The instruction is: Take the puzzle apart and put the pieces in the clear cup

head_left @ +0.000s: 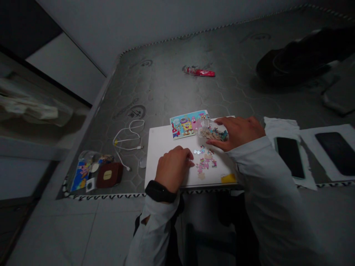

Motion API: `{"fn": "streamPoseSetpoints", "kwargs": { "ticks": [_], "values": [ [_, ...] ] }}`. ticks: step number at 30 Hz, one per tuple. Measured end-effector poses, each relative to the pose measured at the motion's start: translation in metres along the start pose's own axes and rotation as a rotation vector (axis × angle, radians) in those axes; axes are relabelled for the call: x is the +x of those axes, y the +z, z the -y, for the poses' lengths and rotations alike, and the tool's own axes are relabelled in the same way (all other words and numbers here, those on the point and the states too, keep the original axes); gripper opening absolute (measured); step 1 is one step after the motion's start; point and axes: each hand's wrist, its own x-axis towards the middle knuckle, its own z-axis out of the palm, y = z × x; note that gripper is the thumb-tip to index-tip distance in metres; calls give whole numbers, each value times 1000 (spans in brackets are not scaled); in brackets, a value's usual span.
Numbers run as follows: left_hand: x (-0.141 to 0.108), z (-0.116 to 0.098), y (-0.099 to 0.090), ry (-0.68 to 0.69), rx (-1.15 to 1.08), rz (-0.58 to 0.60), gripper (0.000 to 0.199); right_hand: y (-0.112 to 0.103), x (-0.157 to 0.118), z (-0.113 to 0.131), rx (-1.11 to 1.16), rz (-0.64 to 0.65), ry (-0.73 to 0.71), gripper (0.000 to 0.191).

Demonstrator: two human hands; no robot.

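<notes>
My right hand (244, 131) is wrapped around a clear jar (204, 127) tipped on its side, its mouth facing left. Jigsaw puzzle pieces (217, 135) lie inside it. Below the jar, several loose pink and light puzzle pieces (205, 163) are scattered on a white board (159, 144). My left hand (174, 166) rests on the board just left of them, fingers curled and closed; whatever is at the fingertips is too small to make out. A colourful cartoon picture card (186, 125) lies at the board's far edge, partly behind the jar.
Left of the board are a white cable (124, 129), a clear round lid (142, 162), a brown box (109, 175) and a colourful packet (81, 173). A red tube (201, 72) lies farther back. Two dark phones (290, 157) rest at right near a black object (288, 62).
</notes>
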Motion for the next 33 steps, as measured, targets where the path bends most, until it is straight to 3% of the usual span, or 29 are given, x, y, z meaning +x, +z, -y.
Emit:
{"fn": "streamPoseSetpoints", "kwargs": {
  "ticks": [7,14,20,33],
  "values": [
    [3,3,1,58,-145,-59,12,-6,1,5,14,43,37,61],
    [18,-4,15,115,-336,-172,36,-10,2,6,26,78,50,59],
    [21,-2,16,113,-264,-160,17,-9,2,5,26,84,51,59],
    [21,3,12,157,-286,-122,10,-11,0,6,18,65,48,59]
  ]
}}
